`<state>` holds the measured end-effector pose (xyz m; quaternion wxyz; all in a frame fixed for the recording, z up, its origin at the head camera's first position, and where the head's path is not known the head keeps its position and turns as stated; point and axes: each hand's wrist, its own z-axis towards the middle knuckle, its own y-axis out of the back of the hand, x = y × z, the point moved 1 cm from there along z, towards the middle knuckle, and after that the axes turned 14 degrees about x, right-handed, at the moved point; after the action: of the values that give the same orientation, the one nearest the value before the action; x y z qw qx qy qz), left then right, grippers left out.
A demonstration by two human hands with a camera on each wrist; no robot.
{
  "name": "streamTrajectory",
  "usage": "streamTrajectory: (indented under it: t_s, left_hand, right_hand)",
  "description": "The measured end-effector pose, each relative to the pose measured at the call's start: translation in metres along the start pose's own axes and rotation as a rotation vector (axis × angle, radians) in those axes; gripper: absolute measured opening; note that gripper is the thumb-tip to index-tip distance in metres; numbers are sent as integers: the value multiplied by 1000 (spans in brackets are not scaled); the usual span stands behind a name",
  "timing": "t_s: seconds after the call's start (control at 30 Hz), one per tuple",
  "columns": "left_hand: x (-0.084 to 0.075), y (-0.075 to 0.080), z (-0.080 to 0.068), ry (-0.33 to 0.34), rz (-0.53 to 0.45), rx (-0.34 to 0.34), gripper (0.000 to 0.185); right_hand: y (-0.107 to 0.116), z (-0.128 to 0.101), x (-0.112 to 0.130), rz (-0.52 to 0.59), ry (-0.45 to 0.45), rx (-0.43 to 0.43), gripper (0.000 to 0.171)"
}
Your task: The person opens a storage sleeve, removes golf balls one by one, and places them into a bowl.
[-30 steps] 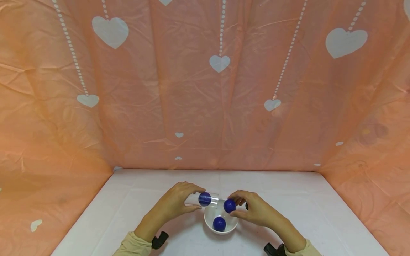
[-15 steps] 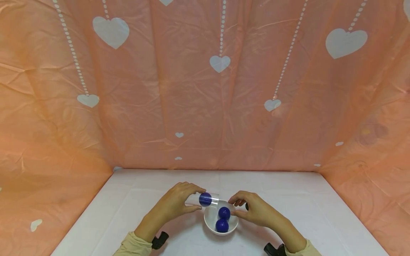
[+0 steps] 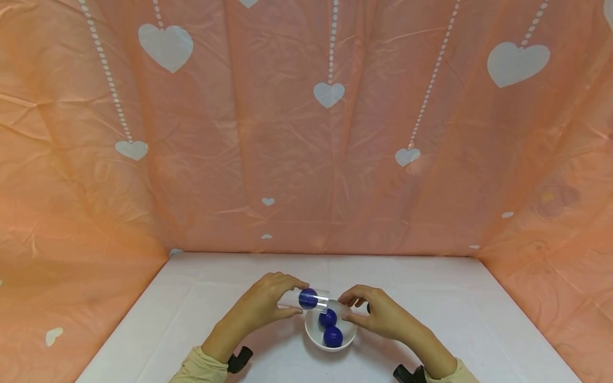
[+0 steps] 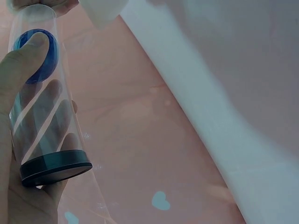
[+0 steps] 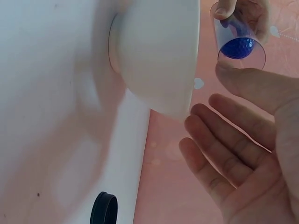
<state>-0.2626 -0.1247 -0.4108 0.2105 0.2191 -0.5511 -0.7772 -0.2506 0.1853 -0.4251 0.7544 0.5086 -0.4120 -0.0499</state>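
My left hand grips a clear plastic tube lying nearly level, its uncapped end over the bowl's left edge. Inside the tube is a dimpled blue ball, much like a golf ball. A black cap closes the tube's other end in the left wrist view, where my thumb lies over the ball. Two similar blue balls, a far one and a near one, sit in the white bowl. Beside the bowl's right rim, my right hand holds nothing, fingers apart and slightly bent.
A loose black lid rests on the white table near my right hand. Orange sheeting with pale hearts rises behind the table and along both sides. Each wrist carries a black camera mount.
My right hand has let go of a ball, which dropped into the bowl beside the other one and shifted left. The left hand and tube have barely moved.
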Motion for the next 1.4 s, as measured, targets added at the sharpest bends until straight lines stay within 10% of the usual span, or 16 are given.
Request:
streamTrajectory:
  t_s: [0.6, 1.4]
  left_hand:
    - [-3, 1, 1, 0, 11, -11, 52]
    - [-5, -3, 3, -12, 47, -27, 54]
  right_hand:
    - [-11, 9, 7, 92, 108, -125, 36]
    - [-25, 12, 13, 185, 24, -177, 43]
